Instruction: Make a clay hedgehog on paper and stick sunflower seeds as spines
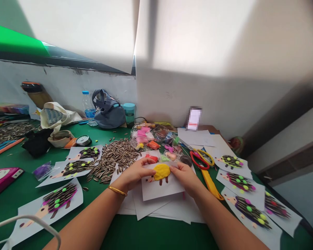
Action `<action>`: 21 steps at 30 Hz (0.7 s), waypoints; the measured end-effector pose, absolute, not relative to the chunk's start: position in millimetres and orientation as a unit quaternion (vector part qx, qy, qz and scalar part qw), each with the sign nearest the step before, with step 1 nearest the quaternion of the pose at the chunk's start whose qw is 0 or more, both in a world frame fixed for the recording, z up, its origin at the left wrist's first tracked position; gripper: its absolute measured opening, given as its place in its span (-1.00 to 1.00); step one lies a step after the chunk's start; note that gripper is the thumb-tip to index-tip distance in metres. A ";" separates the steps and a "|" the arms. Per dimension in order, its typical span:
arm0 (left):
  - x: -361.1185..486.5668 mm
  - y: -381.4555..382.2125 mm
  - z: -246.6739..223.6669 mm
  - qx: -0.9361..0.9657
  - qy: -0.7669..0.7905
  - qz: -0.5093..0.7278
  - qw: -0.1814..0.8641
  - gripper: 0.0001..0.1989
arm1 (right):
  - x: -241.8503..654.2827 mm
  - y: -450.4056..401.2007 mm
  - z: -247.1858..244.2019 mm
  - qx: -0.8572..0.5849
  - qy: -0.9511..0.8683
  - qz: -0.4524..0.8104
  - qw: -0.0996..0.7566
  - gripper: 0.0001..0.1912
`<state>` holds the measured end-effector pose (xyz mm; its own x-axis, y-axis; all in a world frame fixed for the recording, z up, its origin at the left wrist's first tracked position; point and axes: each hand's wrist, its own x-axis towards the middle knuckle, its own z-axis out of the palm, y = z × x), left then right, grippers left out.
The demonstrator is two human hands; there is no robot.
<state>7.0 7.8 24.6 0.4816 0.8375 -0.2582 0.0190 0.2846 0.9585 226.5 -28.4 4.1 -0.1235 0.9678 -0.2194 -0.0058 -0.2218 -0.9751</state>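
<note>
Both hands hold a white paper card [163, 192] just above a stack of loose sheets [151, 208]. An oval of yellow clay [162, 172] lies on the card, with a small pinkish head at its left and two short brown legs below. My left hand [137, 173] grips the left edge, its thumb at the clay's side. My right hand [186, 175] pinches the upper right edge, thumb close to the clay. Beyond the left hand lies a heap of striped sunflower seeds [120, 152]. Bagged coloured clay [143, 135] is behind the card.
Finished-looking hedgehog cards [78, 168] lie at left, and more hedgehog cards [241, 182] at right. Red and yellow scissors [202, 158] and a yellow utility knife [211, 184] are right of my right hand. A blue bag [109, 113] and bottles stand against the wall.
</note>
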 end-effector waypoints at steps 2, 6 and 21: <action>7.5 6.8 26.4 0.532 0.417 0.289 0.678 -0.50 | 225.6 -29.1 4.1 -0.512 -0.481 0.582 0.410 -0.67; 8.7 6.2 30.0 0.518 0.430 0.310 0.672 -0.68 | 224.0 -30.0 7.0 -0.514 -0.493 0.572 0.407 -0.65; 4.9 10.1 25.9 0.512 0.414 0.306 0.688 -0.58 | 226.5 -27.3 6.3 -0.524 -0.509 0.559 0.392 -0.64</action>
<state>4.9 10.1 25.9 0.4701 0.8446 -0.2564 0.0034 0.2888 0.9574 226.5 -27.3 6.3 -0.1443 0.9716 -0.1874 0.0954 -0.1749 -0.9800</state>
